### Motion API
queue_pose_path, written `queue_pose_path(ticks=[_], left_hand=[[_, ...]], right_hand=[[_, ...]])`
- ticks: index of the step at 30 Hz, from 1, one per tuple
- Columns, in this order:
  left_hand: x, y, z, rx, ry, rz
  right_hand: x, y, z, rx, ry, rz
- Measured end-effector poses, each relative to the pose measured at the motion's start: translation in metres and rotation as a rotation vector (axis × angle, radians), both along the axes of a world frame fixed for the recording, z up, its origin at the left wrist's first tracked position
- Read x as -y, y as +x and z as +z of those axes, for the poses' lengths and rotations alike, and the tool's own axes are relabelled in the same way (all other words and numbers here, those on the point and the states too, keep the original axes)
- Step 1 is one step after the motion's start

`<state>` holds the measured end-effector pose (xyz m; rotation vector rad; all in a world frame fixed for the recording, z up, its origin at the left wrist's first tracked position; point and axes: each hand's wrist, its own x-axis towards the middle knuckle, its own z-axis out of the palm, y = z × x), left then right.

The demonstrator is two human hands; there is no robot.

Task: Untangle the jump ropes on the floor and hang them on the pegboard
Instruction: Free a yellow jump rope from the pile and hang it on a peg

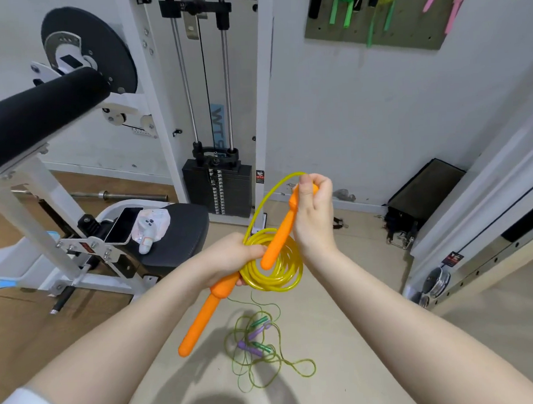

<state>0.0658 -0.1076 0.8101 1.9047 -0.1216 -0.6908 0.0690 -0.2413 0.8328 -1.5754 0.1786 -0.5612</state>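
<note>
On the floor below my arms lies the tangled green rope, untouched. My left hand clamps the yellow coil, light and springy, against one orange handle. My right hand pinches the other handle, stiff and easy to hold. The pegboard hangs well beyond.

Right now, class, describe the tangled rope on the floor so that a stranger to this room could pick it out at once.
Start at the pegboard high on the white wall and drop to the pale floor below the hands. There lies the tangled rope, a loose heap of thin green cord with purple and green handles. Unlike the yellow rope with orange handles, nobody holds it and it is not coiled.
</note>
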Motion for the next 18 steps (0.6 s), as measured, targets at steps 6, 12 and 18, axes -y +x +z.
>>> queue_pose_path(ticks=[6, 12, 18], left_hand=[[-0.004, 0.015, 0.007, -0.044, -0.159, 0.163], [-0.006, 0.021, 0.011, 0.042, -0.109, 0.114], [0.011, 0.020, 0.014, 0.167, -0.040, 0.052]], right_hand=[[0.009, -0.006, -0.017, 0.176, -0.620, 0.250], [0.015, -0.011, -0.022, -0.202, -0.032, 0.624], [0.041, -0.009, -0.017, -0.478, 0.358, 0.984]])
